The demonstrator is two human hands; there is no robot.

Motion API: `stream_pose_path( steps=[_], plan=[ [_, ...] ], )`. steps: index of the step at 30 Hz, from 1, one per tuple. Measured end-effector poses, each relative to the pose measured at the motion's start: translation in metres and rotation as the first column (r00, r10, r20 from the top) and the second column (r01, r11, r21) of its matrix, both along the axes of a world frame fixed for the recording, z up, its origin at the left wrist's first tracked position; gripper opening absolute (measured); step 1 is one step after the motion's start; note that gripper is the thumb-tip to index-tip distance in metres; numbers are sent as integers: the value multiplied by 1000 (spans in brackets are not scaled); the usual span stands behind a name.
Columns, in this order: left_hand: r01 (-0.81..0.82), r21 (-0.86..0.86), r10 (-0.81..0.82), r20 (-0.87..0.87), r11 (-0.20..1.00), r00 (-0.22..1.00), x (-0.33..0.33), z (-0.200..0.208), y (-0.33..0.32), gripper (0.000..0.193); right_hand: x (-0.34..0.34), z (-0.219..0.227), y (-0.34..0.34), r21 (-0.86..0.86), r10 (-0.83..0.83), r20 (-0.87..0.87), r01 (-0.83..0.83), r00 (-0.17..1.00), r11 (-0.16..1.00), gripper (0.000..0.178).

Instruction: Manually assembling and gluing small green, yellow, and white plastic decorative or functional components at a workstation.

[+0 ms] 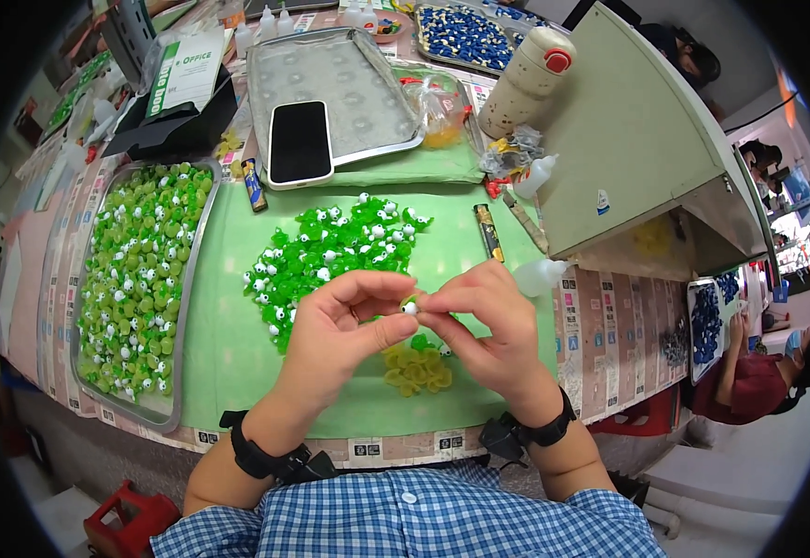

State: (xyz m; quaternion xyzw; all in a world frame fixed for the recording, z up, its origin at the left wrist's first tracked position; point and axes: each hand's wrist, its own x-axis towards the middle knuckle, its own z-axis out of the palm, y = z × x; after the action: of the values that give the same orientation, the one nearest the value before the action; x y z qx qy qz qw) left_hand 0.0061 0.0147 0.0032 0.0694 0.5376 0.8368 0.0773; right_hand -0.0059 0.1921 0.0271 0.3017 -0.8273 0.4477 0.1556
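My left hand [335, 337] and my right hand [484, 321] meet above a green mat [228, 344], pinching together a small white eye piece [410, 306] with a black dot and a yellowish piece behind it. Just beyond my fingers lies a heap of bright green plastic frog pieces [330, 251] with white eyes. Under my hands sits a small cluster of yellow pieces [416, 369]. Both wrists wear black straps.
A metal tray [178, 395] full of pale green finished figures stands at the left. An empty metal tray [330, 70] with a dark phone [299, 141] lies behind. A beige bottle [526, 79], a grey box [637, 139] and a seated person [763, 372] are at the right.
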Motion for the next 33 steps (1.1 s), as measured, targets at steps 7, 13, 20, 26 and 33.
stream_pose_path(
  steps=[7, 13, 20, 26, 33],
  plan=[
    [210, 267, -270, 215, 941, 938, -5, -5, -8, 23, 1, 3, 4, 2, 29, 111, -30, 993, 1000, 33],
    [370, 364, -462, 210, 855, 862, 0, -9, -4, 24, 1, 3, 8, 51, 227, 165, -238, 960, 970, 33],
    [432, 352, -510, 169, 831, 843, 5, -7, -2, 31, 9, 5, 7, -32, 271, 164, -269, 949, 963, 32],
    [401, 357, -483, 180, 844, 857, 2, -1, -6, 30, 9, 3, 2, -78, 244, 210, -232, 947, 970, 32],
    [391, 357, -484, 224, 849, 846, 1, -6, -8, 31, 9, 8, 2, -80, 221, 238, -208, 946, 975, 32]
  ],
)
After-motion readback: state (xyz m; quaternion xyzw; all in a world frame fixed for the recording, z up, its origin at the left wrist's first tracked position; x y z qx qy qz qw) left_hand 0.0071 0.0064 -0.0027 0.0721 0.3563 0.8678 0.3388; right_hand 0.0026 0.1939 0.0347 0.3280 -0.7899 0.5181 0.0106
